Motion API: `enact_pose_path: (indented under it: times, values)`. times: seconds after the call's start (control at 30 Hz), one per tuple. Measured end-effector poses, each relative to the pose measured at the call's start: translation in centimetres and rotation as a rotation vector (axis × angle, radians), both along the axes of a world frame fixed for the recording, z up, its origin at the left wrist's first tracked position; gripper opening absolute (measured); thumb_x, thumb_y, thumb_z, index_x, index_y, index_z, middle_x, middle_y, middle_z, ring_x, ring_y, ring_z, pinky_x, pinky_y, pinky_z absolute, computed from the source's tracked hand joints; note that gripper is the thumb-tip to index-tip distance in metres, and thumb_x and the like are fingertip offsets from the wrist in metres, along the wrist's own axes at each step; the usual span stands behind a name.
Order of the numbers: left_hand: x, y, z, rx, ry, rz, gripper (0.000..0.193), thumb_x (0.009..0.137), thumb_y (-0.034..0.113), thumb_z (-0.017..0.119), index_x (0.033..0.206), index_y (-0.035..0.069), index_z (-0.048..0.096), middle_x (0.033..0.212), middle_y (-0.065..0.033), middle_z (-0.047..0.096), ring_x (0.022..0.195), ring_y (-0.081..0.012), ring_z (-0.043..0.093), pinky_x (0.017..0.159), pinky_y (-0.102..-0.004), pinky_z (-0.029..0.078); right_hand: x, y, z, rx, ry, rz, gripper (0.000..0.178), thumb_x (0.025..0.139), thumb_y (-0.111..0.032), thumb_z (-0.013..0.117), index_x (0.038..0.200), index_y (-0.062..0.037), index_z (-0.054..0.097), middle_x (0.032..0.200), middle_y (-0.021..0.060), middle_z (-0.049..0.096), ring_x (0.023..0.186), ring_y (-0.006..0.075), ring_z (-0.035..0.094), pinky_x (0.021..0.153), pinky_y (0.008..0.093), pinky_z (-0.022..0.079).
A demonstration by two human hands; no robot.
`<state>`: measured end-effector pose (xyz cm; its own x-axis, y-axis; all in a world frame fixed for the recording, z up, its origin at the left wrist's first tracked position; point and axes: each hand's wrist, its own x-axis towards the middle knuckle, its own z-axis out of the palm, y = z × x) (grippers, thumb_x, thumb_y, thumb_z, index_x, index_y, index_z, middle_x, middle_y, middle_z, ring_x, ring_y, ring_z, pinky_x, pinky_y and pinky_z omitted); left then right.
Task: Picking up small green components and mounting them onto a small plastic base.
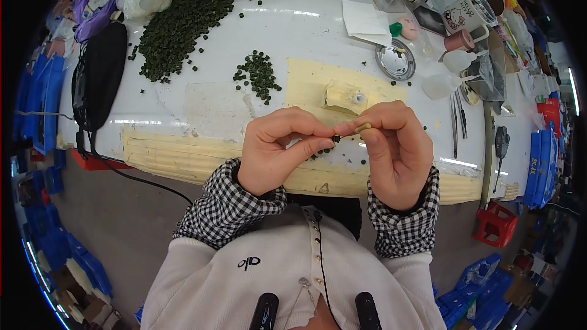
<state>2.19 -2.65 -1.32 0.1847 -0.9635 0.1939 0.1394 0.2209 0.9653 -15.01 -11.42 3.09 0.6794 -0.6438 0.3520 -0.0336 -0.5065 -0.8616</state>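
Both hands meet above the table's front edge, their fingertips almost touching. My left hand (287,146) is closed in a pinch on a small dark green piece (336,139). My right hand (394,150) is also closed, its thumb and index finger brought together against that piece. A small yellowish-beige bit (364,127) shows at the right fingertips; whether it is held or worn on a finger I cannot tell. Beneath the hands lie several loose green pieces (322,153). Just beyond stands a tape-covered block (340,98) with a small whitish round part (358,98) on it.
A large heap of dark green pieces (183,30) spreads at the far left, with a smaller pile (259,76) nearer. A black pouch (101,76) lies left. To the right are a round metal lid (394,60), white squeeze bottles (440,86) and tweezers (454,125).
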Motion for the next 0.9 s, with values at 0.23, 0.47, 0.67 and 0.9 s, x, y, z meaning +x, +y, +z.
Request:
enact_pose_path:
  times: [0.23,0.47,0.67,0.9]
  values:
    - [0.0,0.0,0.2,0.003,-0.009,-0.006,0.016,0.081,-0.009,0.066,0.095,-0.003,0.069,0.091,-0.0101,0.065,0.085,-0.0147,0.062,0.077,-0.0254,0.051,0.9,-0.7,-0.7,0.056,-0.257,-0.329,0.006,0.090,0.001,0.059,0.093,0.0049,0.058,0.088,0.0112,0.061,0.078,0.0160,0.062,0.072,0.0261,0.050]
    - [-0.2,0.0,0.1,0.004,0.024,0.046,0.015,0.080,-0.010,0.066,0.093,-0.004,0.068,0.089,-0.0105,0.065,0.081,-0.0144,0.061,0.072,-0.0247,0.049,1.1,-2.8,-2.1,-0.471,0.101,-0.415,0.011,0.079,0.002,0.067,0.089,0.0004,0.062,0.086,0.0117,0.060,0.078,0.0270,0.058,0.068,0.0330,0.047]
    - [0.0,0.1,-0.7,-0.024,0.056,0.108,0.016,0.081,-0.010,0.066,0.095,-0.004,0.068,0.092,-0.0093,0.064,0.081,-0.0113,0.060,0.071,-0.0213,0.048,0.8,-1.4,-1.3,-0.485,0.130,-0.465,0.022,0.077,0.001,0.070,0.098,0.0001,0.065,0.086,0.0117,0.058,0.079,0.0270,0.055,0.069,0.0342,0.046]
    - [-0.3,0.2,-0.5,0.016,0.076,0.176,0.015,0.082,-0.009,0.065,0.095,-0.003,0.068,0.093,-0.0075,0.064,0.079,-0.0093,0.059,0.067,-0.0199,0.047,0.6,2.7,-1.5,-0.101,-0.026,-0.169,0.033,0.079,0.006,0.064,0.112,0.0006,0.066,0.092,0.0116,0.062,0.080,0.0240,0.057,0.069,0.0300,0.047]
